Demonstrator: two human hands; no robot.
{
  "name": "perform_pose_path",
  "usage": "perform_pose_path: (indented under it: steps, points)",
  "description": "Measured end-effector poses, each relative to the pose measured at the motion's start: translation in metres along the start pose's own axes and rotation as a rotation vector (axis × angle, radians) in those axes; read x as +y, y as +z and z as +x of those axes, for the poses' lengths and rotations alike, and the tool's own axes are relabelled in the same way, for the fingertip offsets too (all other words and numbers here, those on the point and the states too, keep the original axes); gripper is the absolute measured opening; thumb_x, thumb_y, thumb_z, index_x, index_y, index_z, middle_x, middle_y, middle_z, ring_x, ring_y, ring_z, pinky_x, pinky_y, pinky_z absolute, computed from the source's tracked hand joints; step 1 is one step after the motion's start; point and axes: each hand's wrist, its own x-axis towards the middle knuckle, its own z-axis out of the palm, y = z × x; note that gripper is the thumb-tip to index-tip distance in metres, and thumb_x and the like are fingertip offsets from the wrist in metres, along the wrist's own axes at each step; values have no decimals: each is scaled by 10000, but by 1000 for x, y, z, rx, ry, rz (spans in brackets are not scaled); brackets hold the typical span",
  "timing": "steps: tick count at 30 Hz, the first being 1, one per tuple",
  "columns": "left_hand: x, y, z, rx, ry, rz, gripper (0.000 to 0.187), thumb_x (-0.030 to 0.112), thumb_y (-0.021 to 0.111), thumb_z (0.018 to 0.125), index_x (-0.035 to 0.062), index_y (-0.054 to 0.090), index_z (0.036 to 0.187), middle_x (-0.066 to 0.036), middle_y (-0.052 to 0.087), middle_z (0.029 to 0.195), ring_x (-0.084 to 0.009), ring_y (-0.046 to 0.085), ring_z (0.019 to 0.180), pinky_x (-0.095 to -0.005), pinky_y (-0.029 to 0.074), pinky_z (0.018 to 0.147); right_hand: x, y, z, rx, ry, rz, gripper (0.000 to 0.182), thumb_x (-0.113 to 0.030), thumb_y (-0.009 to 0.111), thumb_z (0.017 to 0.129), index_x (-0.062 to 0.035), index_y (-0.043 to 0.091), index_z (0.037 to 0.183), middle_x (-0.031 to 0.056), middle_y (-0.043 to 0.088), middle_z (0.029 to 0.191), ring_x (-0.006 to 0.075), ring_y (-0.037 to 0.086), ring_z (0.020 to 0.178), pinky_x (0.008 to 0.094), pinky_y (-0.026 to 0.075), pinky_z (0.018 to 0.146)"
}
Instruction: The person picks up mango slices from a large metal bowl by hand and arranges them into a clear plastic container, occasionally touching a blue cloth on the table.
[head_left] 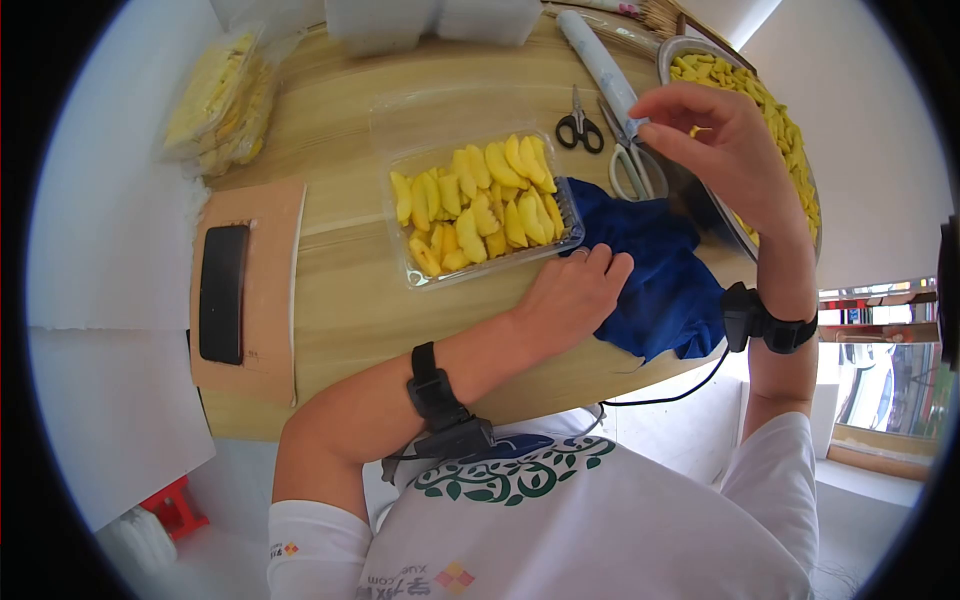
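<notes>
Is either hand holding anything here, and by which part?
The left hand holds nothing; it rests flat on the blue cloth. The right hand hangs above the bowl, fingertips pinched, but whether they grip anything cannot be told.

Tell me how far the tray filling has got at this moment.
Mostly done: the clear tray already holds rows of yellow fruit slices, nearly full. In hand: the left hand rests on the blue cloth beside the tray, while the right hand is raised over the metal bowl of slices, fingertips pinched; what they hold I cannot tell. Left: many slices remain in the bowl, and the tray has no lid on.
</notes>
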Motion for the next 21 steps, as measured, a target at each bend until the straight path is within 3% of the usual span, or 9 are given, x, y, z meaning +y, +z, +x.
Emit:
perform_pose_path:
  steps: [5,11,17,21]
  points:
    - [-1,-3,-1,-43,-3,-19,258,78,647,787,46,512,1004,-109,531,833,-287,625,781,-410,515,571,38,-56,-36,175,142,-164,166,-145,708,894,-20,726,1001,-18,668,826,41,527,709,218,434,635]
    - [1,-4,3,-31,-7,-24,222,79,643,809,53,522,994,-103,535,830,-292,626,767,-423,513,568,70,-95,-78,257,326,-463,183,-118,707,830,5,711,965,51,667,810,136,573,708,295,484,666]
    - [2,-7,4,-22,-8,-33,230,36,650,786,39,563,998,-108,565,826,-291,638,727,-410,516,559,80,-97,-95,166,447,-481,190,-130,706,827,-2,710,968,96,666,821,176,602,741,321,496,688]
    - [2,-8,6,0,-3,-23,237,7,653,771,28,584,997,-113,574,810,-288,642,706,-393,518,553,83,-93,-94,196,455,-543,188,-113,695,788,-21,710,951,107,666,828,253,645,783,378,507,731]
